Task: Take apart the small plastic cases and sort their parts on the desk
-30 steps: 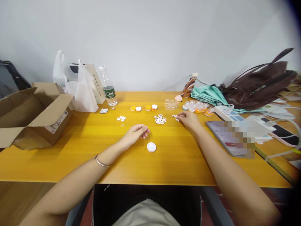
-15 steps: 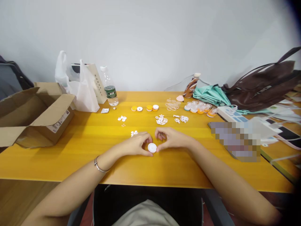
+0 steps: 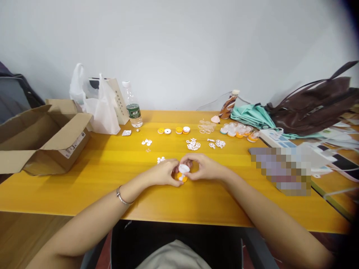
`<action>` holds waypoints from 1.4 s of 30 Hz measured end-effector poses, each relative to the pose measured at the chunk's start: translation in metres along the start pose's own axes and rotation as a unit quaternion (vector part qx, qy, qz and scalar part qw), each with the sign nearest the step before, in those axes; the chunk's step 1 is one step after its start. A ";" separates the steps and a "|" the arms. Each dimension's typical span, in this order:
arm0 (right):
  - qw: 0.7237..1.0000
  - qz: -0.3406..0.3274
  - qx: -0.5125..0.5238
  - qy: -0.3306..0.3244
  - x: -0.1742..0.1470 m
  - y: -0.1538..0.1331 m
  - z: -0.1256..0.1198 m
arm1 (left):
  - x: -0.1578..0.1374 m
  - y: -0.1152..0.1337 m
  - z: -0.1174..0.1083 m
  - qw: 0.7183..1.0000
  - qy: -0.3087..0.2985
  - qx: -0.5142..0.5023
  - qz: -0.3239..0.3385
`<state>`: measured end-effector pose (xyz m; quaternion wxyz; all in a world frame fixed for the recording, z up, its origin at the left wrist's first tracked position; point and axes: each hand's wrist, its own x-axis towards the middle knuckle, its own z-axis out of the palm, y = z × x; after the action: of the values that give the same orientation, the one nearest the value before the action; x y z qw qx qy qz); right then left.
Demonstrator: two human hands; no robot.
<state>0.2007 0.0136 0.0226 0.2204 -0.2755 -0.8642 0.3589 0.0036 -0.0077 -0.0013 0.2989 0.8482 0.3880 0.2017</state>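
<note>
Both my hands meet at the middle of the yellow table [image 3: 92, 175]. My left hand [image 3: 164, 172] holds the orange base [image 3: 181, 177] of a small round part. My right hand [image 3: 204, 167] lifts its white cap [image 3: 184, 168], tilted, off that base. Just behind my left hand lies a little cluster of white pieces [image 3: 160, 160]. Farther back sit more white pieces [image 3: 192, 144], a second small pile [image 3: 218, 143] and a third pile [image 3: 146, 142], plus orange-and-white round parts [image 3: 182, 130].
An open cardboard box [image 3: 42, 138] stands at the left, with a white plastic bag [image 3: 97, 108] and a water bottle [image 3: 134, 106] behind. At right are clear and orange cups [image 3: 238, 129], a teal cloth [image 3: 249, 114], a brown bag [image 3: 316, 106], a tablet [image 3: 280, 168] and cables.
My right hand came back from the far white pieces to the white round part at centre. Both hands closed on it, and the white cap now lifts off an orange base.
</note>
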 end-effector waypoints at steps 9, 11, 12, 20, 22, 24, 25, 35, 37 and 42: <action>0.955 0.073 -0.133 0.255 0.043 0.041 -0.028 | -0.001 0.000 -0.001 1.000 0.005 0.005 0.025; 0.943 0.090 -0.190 0.260 0.059 0.052 -0.039 | -0.001 0.000 -0.001 1.000 0.001 0.011 0.026; 0.939 0.096 -0.222 0.246 0.067 0.056 -0.043 | -0.001 0.000 -0.001 1.000 0.000 0.012 0.026; 0.924 0.086 -0.322 0.187 0.097 0.074 -0.034 | -0.002 0.001 -0.001 0.999 0.001 0.021 0.028; 0.921 0.081 -0.327 0.195 0.097 0.076 -0.034 | -0.002 0.002 -0.001 0.999 0.000 0.021 0.027; 0.919 0.074 -0.325 0.209 0.094 0.077 -0.036 | -0.002 0.002 -0.001 0.999 -0.005 0.023 0.024; 0.918 0.071 -0.324 0.218 0.091 0.077 -0.036 | -0.002 0.002 -0.002 0.999 -0.008 0.024 0.024; 0.911 0.043 -0.337 0.234 0.044 0.083 -0.004 | -0.002 -0.001 0.000 0.999 -0.009 0.042 0.026; 0.913 0.043 -0.332 0.231 0.044 0.086 -0.001 | -0.002 0.000 0.000 0.999 -0.011 0.045 0.027; 0.920 0.032 -0.321 0.222 0.039 0.088 -0.002 | -0.003 0.001 -0.001 0.998 -0.010 0.051 0.021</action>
<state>0.2001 0.0913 -0.0340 0.2947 -0.4317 -0.8525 -0.0015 0.0019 -0.0100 0.0000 0.2550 0.8720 0.3773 0.1796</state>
